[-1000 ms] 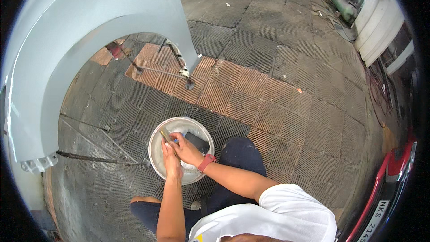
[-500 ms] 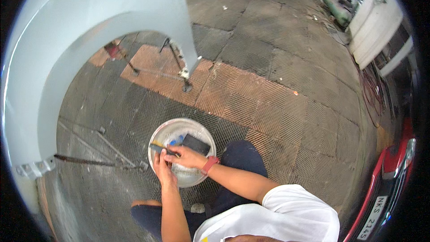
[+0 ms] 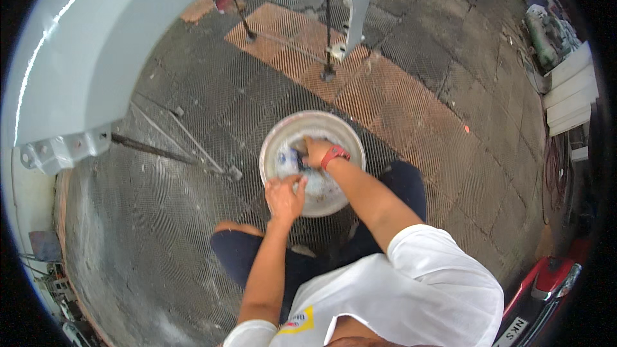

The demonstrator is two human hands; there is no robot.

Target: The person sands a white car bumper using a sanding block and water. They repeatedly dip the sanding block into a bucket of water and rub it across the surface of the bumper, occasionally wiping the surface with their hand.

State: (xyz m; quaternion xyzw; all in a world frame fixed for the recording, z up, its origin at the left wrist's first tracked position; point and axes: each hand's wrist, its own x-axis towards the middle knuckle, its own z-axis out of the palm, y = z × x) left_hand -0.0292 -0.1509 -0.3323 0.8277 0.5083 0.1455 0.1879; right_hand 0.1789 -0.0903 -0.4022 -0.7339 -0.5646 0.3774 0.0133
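Note:
A round, whitish basin (image 3: 274, 130) stands on the floor between my knees, with sudsy water (image 3: 321, 186) inside. My right hand (image 3: 315, 152), a red watch on its wrist, reaches down into the basin. Its fingers curl at a dark thing partly hidden under them, too covered to name. Beside that hand a blue-and-white thing (image 3: 287, 159) shows in the suds. At the basin's near left rim is my left hand (image 3: 285, 198), thumb apart from the fingers and nothing visible in it.
A pale grey car fender (image 3: 122, 45) rises at the left and far left, held on a thin metal stand (image 3: 170, 151) with legs on the floor. Ribbed floor tiles (image 3: 360, 96) surround the basin. A red vehicle's corner (image 3: 553, 276) is at the lower right.
My hands have come apart; the dark block with a yellow part they held together is no longer visible between them. My right hand went down into the basin. The view has shifted.

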